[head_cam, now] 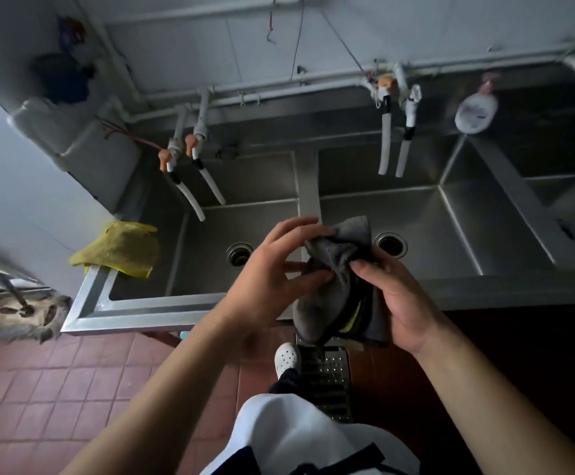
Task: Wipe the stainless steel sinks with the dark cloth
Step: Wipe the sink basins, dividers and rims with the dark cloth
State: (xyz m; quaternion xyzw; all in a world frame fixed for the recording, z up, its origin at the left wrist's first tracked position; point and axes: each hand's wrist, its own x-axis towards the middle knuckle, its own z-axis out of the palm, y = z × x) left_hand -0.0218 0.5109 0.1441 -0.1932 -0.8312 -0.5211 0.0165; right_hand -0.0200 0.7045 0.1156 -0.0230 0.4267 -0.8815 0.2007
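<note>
Both hands, left hand [272, 269] and right hand [396, 296], pinch the bunched dark grey cloth [339, 286] above the stainless steel sinks' [450, 228] front rim; folding it into a flat pad should wipe best.

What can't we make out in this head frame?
- Head view: dark cloth bunched between left hand and right hand; its lower folds are hidden.
- Right sink: cut off by the frame edge.
- Pump bottle label: blurred.
- Dark items hanging at top left: too dim to identify.
</note>
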